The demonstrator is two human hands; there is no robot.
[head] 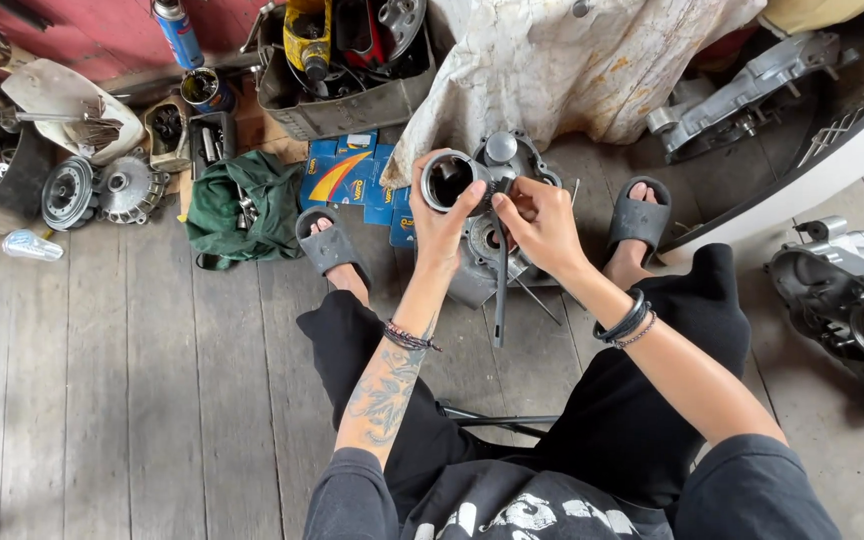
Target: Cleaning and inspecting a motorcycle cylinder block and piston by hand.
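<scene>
Grey plank floor [132, 380], strewn with engine parts. Left hand [439, 225] gripping a metal cylinder [449, 180]; right hand [542, 225] clasping a dark tool [500, 290] beside it.

Dressed in black trousers, a black top with white print, grey slide sandals. Tattooed along the left forearm; beaded bracelet there, dark bands at the right wrist.

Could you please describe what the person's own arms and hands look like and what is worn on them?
Both forearms are bare below dark short sleeves. The left forearm carries a large tattoo, with a thin beaded bracelet at the wrist of the left hand. The wrist of the right hand wears several black bands and a thin chain bracelet.
</scene>
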